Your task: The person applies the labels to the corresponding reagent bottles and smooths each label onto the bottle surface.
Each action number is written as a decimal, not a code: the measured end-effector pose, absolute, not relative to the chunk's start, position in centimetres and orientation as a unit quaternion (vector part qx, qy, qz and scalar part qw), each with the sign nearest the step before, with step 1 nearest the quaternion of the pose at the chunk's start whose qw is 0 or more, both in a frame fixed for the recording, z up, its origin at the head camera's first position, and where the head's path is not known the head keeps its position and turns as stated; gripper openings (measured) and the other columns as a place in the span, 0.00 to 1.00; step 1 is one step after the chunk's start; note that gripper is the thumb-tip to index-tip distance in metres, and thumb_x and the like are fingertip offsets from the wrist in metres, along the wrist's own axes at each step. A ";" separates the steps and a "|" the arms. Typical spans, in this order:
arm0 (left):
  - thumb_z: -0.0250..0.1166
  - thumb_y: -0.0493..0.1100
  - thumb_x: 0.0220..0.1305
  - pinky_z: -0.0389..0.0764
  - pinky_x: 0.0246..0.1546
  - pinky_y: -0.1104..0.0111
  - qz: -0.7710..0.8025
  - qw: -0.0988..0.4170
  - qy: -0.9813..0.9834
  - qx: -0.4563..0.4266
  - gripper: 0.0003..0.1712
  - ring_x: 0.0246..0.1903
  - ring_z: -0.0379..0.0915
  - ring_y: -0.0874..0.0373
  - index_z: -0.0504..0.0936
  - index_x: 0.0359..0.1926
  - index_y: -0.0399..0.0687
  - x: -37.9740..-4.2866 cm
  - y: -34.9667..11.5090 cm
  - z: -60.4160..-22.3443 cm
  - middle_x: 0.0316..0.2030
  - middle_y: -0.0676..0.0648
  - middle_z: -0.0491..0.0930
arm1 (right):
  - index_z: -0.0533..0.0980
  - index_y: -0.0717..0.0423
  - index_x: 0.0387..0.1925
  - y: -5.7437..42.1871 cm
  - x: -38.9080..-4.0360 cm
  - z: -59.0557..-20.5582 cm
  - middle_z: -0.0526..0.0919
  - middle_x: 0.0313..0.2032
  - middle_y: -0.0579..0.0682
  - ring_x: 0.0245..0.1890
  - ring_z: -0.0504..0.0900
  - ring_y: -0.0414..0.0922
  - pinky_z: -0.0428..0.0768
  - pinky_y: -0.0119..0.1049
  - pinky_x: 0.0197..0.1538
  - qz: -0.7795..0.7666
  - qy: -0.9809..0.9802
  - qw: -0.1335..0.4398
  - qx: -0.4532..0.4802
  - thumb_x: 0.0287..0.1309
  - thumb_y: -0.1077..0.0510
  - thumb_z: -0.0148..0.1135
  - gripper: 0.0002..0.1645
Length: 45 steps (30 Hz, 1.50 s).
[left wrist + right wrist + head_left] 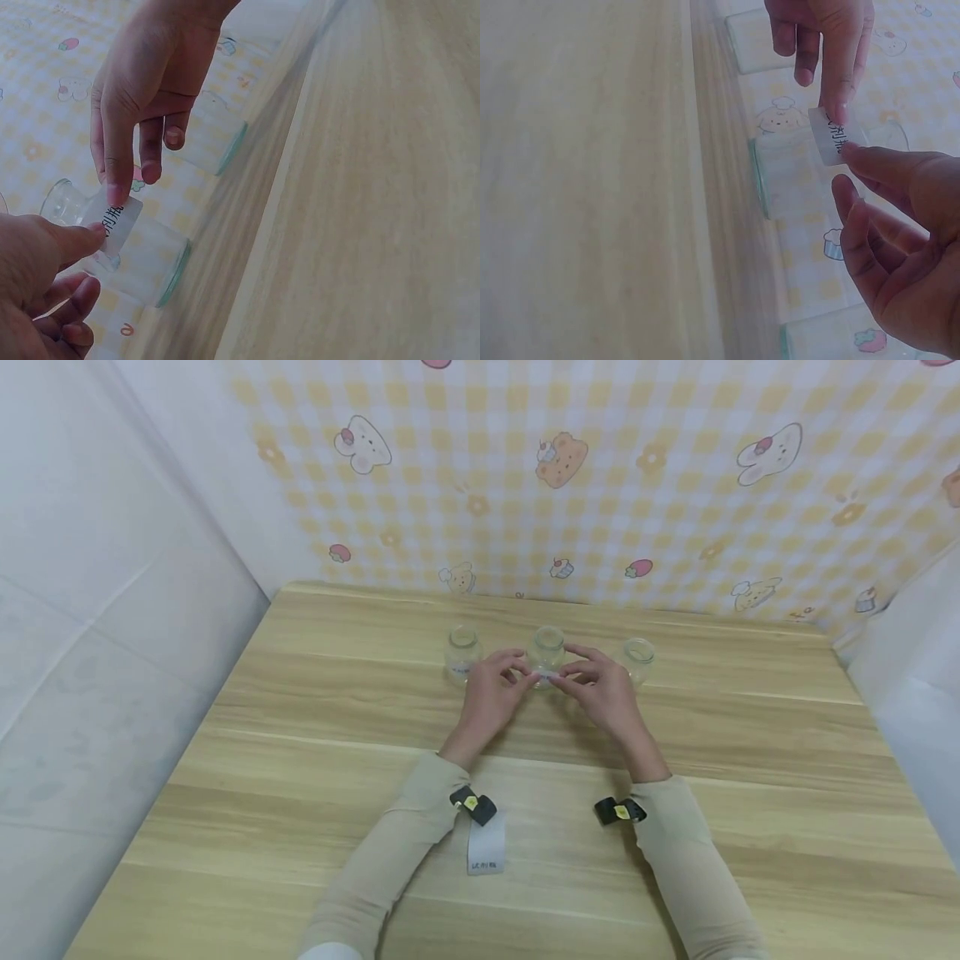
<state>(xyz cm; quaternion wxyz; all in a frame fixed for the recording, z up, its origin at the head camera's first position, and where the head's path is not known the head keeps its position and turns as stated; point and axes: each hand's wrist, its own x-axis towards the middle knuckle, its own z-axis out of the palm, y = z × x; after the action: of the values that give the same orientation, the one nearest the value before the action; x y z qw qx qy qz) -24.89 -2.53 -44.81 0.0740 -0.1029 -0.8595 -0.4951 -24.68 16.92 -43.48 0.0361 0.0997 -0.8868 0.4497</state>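
Observation:
A clear glass jar stands upright on the wooden table between my hands. Across its front is a small white label with black handwriting. My left hand holds one end of it, the thumb lying on its face in the left wrist view. The other end is held by my right hand, thumb likewise on the label. Fingers of both hands reach along the jar's sides. Left of it stands a second glass jar with a written label; a third jar is partly behind my right hand.
On the wooden table, near my left wrist, lies a white paper strip with handwriting at its near end. A cloth with yellow checks and cartoon animals hangs behind the table's back edge. White sheets hang at the sides.

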 end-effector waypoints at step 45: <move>0.73 0.43 0.66 0.83 0.43 0.65 -0.465 0.081 -0.875 -0.104 0.07 0.41 0.82 0.53 0.88 0.36 0.42 -25.2 -2.3 -44.9 0.57 0.44 0.84 | 0.88 0.64 0.41 16.8 -25.1 -43.6 0.81 0.64 0.55 0.39 0.89 0.55 0.83 0.44 0.39 0.434 -0.892 0.054 0.111 0.64 0.57 0.73 0.12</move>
<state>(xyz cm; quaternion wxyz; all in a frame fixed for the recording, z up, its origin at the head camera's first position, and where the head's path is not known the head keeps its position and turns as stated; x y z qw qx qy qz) -25.24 -2.33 -44.91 0.0814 -0.1039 -0.8753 -0.4653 -25.05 16.78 -43.62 0.0537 0.1107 -0.8924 0.4342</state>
